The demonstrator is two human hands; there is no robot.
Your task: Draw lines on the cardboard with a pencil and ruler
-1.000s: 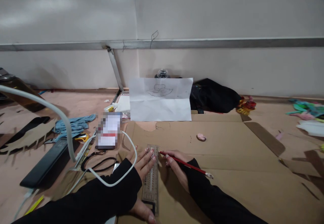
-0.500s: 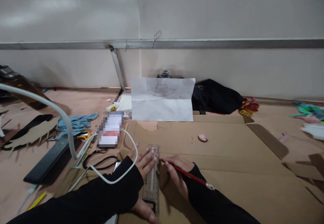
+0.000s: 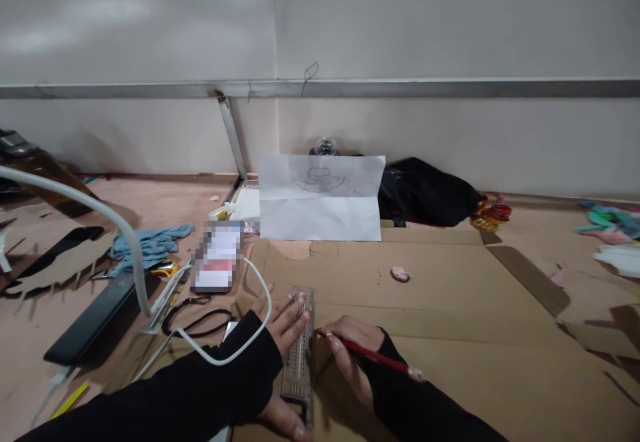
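Observation:
My left hand [image 3: 286,325] lies spread over a clear ruler [image 3: 300,362], fingertips on its upper part and thumb near its lower end. The ruler stands lengthwise on a flat piece of brown cardboard [image 3: 450,295]. Pinched in my right hand [image 3: 350,349] is a red pencil [image 3: 375,354], its tip at the ruler's right edge and its back end pointing to the lower right. Beyond the hands, a creased white sheet [image 3: 320,215] bears a drawn outline. A small pink piece [image 3: 400,273] rests on the cardboard.
A phone [image 3: 217,255] with a white cable is left of the cardboard, near a black cord loop [image 3: 200,325]. Farther left are a dark power bank [image 3: 95,319], a blue cloth [image 3: 150,245], yellow-handled scissors and a bottle [image 3: 45,175]. Black fabric [image 3: 430,192] lies behind.
My right hand has moved slightly toward me along the ruler's edge with the pencil. My left hand and the ruler have stayed in place.

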